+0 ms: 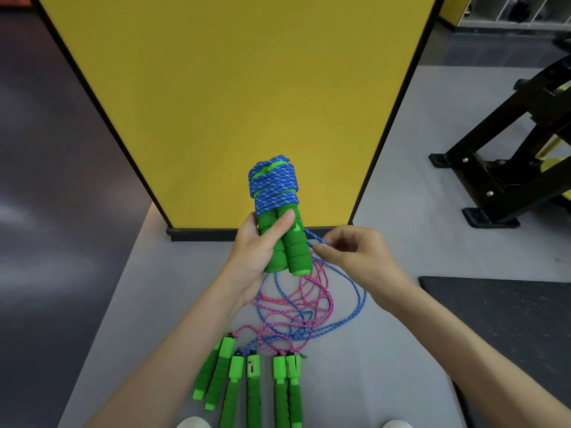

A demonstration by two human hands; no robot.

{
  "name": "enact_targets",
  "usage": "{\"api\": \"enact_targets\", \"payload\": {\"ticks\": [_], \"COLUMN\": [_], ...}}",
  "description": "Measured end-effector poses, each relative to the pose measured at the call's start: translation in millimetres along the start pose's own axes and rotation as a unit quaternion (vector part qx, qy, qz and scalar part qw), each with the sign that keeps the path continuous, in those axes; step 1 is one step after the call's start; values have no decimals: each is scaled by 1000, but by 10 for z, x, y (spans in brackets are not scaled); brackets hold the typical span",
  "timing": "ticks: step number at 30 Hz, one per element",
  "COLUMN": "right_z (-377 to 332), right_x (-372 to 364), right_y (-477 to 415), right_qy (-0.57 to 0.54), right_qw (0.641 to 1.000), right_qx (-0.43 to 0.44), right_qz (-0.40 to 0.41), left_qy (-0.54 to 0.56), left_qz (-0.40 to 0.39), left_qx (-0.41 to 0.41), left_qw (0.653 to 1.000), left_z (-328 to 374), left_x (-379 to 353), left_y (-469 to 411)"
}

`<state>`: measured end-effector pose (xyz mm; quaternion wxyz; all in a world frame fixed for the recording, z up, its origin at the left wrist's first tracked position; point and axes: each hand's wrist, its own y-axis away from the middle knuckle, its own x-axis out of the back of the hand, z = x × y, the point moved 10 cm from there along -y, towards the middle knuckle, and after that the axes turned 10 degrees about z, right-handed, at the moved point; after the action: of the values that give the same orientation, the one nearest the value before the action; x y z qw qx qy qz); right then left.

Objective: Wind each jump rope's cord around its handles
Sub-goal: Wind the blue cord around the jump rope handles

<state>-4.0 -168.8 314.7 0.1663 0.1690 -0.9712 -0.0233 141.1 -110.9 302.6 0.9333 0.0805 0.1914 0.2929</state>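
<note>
My left hand [256, 251] grips a pair of green foam handles [285, 242] held upright side by side. Blue cord [273, 186] is wound in many turns around their upper half. My right hand [352, 251] pinches the loose blue cord end [315, 239] just right of the handles. Below my hands, loose pink cords [309, 301] and blue cords [355, 313] lie tangled on the grey floor. Several more green handles [253, 387] lie in a row at the bottom of the view.
A tall yellow panel [234, 88] with a black frame stands right behind the held handles. A black metal rack base [494, 177] is at the right. A dark mat [509, 316] lies at lower right. Shoe tips [191, 423] show at the bottom edge.
</note>
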Motion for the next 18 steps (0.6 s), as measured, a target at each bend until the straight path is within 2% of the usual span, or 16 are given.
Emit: {"api": "enact_targets", "payload": {"ticks": [5, 7, 12, 18], "right_z": [-6, -44, -38, 87], "right_x": [-262, -339, -444, -462], "right_y": [130, 173, 242, 254], "right_qy": [-199, -230, -86, -88], "right_qw": [971, 959, 982, 983], "right_qx": [-79, -85, -38, -87], "right_qz": [-104, -144, -163, -133], "left_qy": [62, 68, 84, 51], "left_qz": [24, 28, 39, 51], "left_qx": [4, 2, 7, -31], "left_qw": [998, 997, 996, 997], "left_z": [77, 102, 74, 89], "left_x": [20, 29, 79, 106], "left_y": [3, 5, 6, -19]}}
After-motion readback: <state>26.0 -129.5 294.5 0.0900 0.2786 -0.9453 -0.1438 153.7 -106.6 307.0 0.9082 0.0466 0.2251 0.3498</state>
